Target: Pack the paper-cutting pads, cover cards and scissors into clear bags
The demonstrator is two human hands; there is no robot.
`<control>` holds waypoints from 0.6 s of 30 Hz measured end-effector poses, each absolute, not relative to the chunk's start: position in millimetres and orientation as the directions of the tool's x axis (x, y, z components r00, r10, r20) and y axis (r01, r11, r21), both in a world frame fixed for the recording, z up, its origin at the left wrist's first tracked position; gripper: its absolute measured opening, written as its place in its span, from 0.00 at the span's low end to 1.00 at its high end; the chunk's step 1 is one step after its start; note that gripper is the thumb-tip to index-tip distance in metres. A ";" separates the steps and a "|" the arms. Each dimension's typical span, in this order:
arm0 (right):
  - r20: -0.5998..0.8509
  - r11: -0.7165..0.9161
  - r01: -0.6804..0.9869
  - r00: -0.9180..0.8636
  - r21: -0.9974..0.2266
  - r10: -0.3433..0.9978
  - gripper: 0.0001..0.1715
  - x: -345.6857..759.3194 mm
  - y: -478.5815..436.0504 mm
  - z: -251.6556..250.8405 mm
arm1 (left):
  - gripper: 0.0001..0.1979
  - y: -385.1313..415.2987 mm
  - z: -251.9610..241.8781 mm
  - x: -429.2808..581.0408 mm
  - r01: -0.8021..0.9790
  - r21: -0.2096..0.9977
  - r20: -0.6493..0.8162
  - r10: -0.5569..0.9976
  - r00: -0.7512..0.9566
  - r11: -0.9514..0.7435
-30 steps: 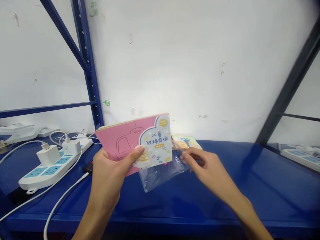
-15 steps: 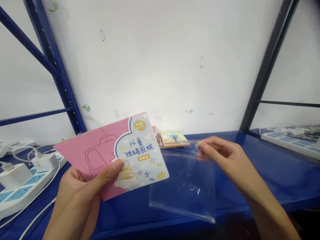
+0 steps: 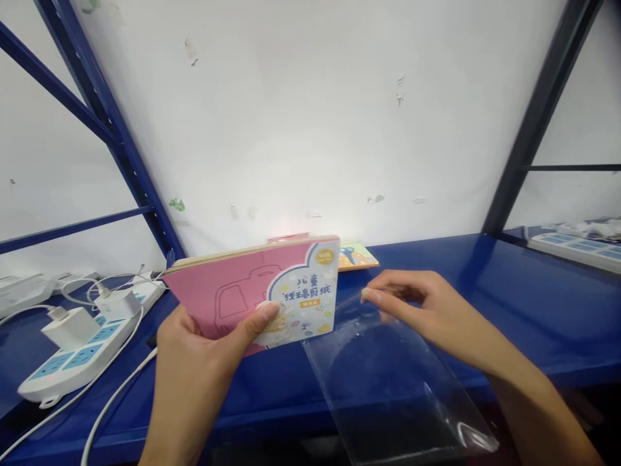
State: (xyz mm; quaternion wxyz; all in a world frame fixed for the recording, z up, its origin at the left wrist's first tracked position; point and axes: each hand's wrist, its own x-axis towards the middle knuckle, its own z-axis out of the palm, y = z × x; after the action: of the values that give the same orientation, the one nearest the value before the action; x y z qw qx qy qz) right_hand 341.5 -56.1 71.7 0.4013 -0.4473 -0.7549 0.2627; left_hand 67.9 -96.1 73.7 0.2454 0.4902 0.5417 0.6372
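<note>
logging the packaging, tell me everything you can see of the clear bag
The clear bag looks like glossy plastic, with glints near its lower right corner. Nothing shows inside; the blue table shows through. It hangs slanted, pinched near its top by fingers of the right hand; whether it touches the pink booklet is unclear.

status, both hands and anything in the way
Left hand gripping pink booklet. Right hand pinching clear plastic sleeve, hanging down. White power strip off to the left, apart from both.

Glossy plastic sleeve (image 3: pixel 388 388), paper booklet (image 3: pixel 257 281)
</note>
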 end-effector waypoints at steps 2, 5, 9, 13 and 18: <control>0.372 0.467 0.450 -0.287 -0.761 0.883 0.17 339.6 -56.0 70.7 | 0.24 -95.2 74.2 69.4 0.300 0.919 0.363 0.843 -0.398 -0.254; 0.368 0.464 0.444 -0.288 -0.767 0.884 0.17 337.3 -55.3 69.9 | 0.25 -93.1 74.1 70.4 0.378 0.895 0.376 0.859 -0.348 -0.239; 0.373 0.464 0.472 -0.277 -0.749 0.885 0.17 337.2 -55.0 70.4 | 0.24 -92.6 74.6 70.8 0.392 0.888 0.380 0.864 -0.331 -0.241; 0.371 0.471 0.489 -0.293 -0.734 0.881 0.18 338.4 -57.6 72.3 | 0.23 -95.4 78.5 73.7 0.337 0.899 0.410 0.808 -0.423 -0.280; 0.383 0.478 0.497 -0.285 -0.725 0.878 0.20 335.8 -59.6 74.2 | 0.20 -92.2 77.5 74.3 0.351 0.888 0.431 0.807 -0.403 -0.298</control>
State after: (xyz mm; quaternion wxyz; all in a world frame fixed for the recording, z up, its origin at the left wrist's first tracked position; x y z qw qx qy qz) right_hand 335.8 -59.6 74.2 0.3936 -0.4498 -0.7641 0.2426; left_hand 74.3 -92.2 77.5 0.1838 0.5143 0.5633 0.6200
